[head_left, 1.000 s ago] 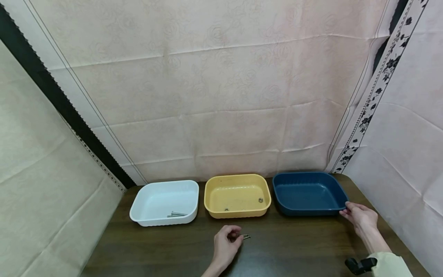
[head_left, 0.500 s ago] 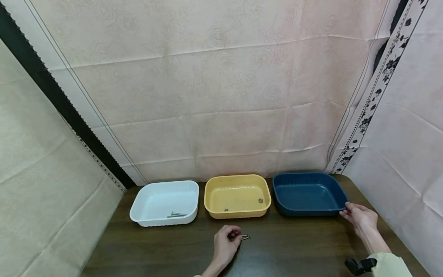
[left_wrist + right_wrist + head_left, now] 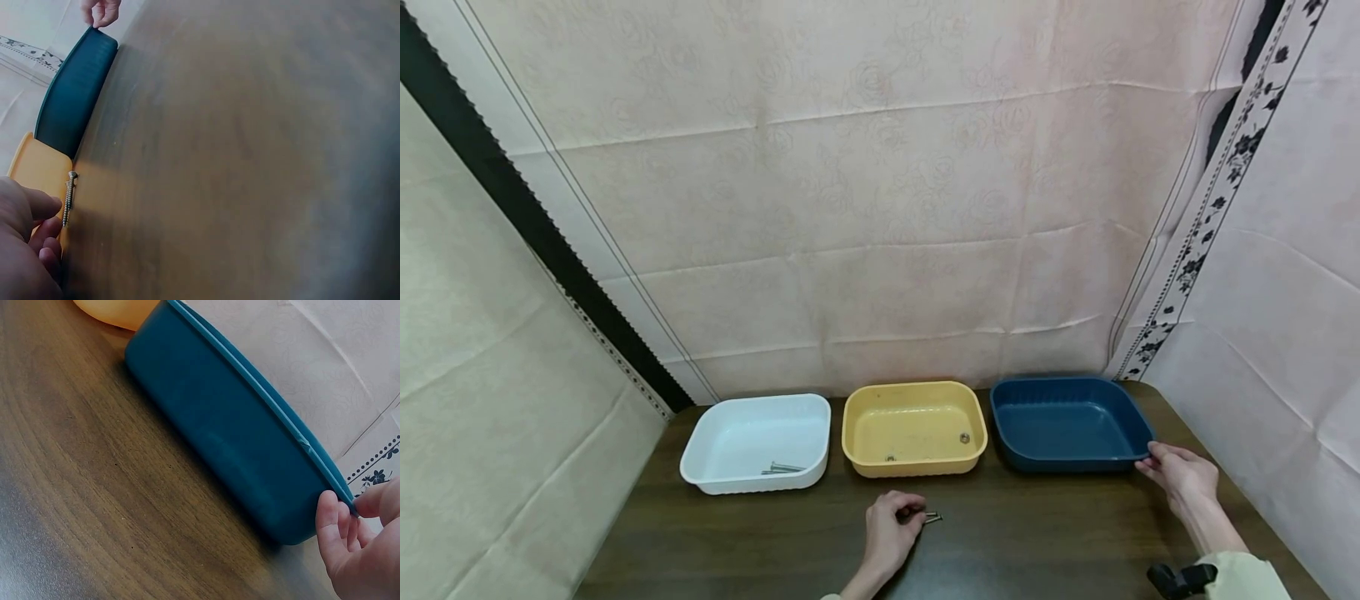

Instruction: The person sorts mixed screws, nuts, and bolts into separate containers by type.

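Between the thumb and fingers of my left hand [image 3: 889,533] are metal screws [image 3: 933,517], their heads pointing right, low in front of the yellow tray [image 3: 914,469]. The left wrist view shows the threaded shafts of the screws [image 3: 70,195] sticking out past the fingertips. My right hand [image 3: 1183,479] pinches the front right corner of the blue tray [image 3: 1071,464]. In the right wrist view its thumb lies over the rim of the blue tray [image 3: 237,425], with the fingers against the outer wall. That tray stands on the table with nothing visible inside.
Several screws [image 3: 784,468] lie in the white tray [image 3: 752,486] at the left. Inside the yellow tray are small nuts [image 3: 965,437]. All three trays stand in a row along the back of the wooden table [image 3: 737,550], before a cloth-covered wall [image 3: 880,183].
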`<state>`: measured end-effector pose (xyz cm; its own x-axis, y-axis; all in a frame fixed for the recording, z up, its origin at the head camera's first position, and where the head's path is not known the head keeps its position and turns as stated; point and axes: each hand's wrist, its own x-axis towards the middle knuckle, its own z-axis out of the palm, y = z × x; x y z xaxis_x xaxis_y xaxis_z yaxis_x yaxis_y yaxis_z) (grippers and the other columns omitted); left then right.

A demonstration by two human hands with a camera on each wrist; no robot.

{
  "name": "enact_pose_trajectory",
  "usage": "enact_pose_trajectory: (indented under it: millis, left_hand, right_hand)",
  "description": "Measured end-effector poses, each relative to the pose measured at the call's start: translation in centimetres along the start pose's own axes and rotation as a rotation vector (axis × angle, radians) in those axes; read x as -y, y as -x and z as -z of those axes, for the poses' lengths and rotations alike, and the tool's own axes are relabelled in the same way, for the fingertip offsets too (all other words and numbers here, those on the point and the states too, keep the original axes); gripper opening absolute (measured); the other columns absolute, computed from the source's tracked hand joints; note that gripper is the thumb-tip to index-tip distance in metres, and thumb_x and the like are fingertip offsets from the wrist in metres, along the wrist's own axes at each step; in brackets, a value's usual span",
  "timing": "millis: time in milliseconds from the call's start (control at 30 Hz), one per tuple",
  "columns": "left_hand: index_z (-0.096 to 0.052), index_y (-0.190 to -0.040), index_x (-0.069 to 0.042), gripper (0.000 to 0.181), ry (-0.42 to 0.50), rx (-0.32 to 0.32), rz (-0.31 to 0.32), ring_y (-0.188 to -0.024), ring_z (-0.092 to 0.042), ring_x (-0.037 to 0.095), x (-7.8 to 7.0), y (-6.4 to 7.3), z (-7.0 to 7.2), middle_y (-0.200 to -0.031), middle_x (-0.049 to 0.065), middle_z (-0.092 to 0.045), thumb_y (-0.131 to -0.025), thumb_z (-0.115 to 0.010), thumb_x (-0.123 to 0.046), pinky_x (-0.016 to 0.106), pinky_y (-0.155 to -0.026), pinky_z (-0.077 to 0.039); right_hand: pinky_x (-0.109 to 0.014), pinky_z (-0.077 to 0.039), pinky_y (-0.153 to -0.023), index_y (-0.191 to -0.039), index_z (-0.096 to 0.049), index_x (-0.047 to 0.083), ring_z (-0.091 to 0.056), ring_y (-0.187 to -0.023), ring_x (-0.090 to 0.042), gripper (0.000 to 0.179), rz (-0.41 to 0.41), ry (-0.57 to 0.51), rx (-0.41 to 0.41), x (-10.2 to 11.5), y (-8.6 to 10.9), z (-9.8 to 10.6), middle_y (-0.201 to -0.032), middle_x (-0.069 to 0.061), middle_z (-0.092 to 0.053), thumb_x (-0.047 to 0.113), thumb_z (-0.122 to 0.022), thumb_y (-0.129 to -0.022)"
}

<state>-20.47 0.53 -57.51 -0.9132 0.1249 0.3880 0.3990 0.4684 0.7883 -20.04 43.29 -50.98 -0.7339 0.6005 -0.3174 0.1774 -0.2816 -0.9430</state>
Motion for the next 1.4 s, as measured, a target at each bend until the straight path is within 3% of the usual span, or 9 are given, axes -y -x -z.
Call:
enact_pose_trajectory:
  millis: [467, 733, 1000, 1400]
  left_hand:
    - [-0.080, -0.082, -0.014, 0.014, -0.109, 0.047, -0.032, -0.080, -0.055, 0.011, -0.5, -0.1, 0.0, -0.081, -0.012, -0.066, -0.075, -0.084, -0.003, 0.031, -0.071, -0.046]
    - [-0.077, -0.075, -0.014, 0.017, -0.123, 0.091, -0.085, -0.074, -0.048, 0.008, -0.8, -0.2, 0.1, -0.073, -0.012, -0.062, -0.075, -0.083, 0.002, 0.024, -0.064, -0.043]
    - [-0.071, -0.073, -0.016, 0.022, -0.167, 0.174, -0.045, -0.073, -0.043, 0.006, -0.9, -0.4, 0.1, -0.069, -0.016, -0.054, -0.076, -0.076, 0.005, 0.021, -0.064, -0.042]
    - [-0.070, -0.074, -0.013, 0.019, -0.093, 0.150, 0.001, -0.072, -0.046, 0.009, -1.3, -0.7, 0.4, -0.068, -0.013, -0.056, -0.078, -0.076, 0.004, 0.027, -0.065, -0.040]
  right_hand:
    - [-0.028, -0.061, -0.065, -0.102, -0.058, -0.005, -0.064, -0.060, -0.011, 0.008, 0.013, 0.010, -0.003, -0.3, -0.2, 0.0, -0.074, -0.002, -0.057, 0.001, -0.053, -0.100]
    - [-0.028, -0.061, -0.064, -0.105, -0.057, -0.006, -0.063, -0.061, -0.011, 0.010, 0.023, 0.014, -0.001, -0.2, -0.1, 0.0, -0.074, -0.003, -0.057, 0.001, -0.053, -0.100]
    - [-0.028, -0.061, -0.066, -0.103, -0.058, -0.004, -0.064, -0.061, -0.011, 0.008, 0.005, 0.024, -0.002, -0.1, -0.1, 0.0, -0.075, -0.003, -0.057, 0.001, -0.053, -0.100]
    - [-0.028, -0.061, -0.065, -0.101, -0.058, -0.005, -0.064, -0.060, -0.011, 0.008, 0.020, 0.018, -0.001, -0.2, -0.1, 0.0, -0.074, -0.005, -0.056, 0.002, -0.053, -0.100]
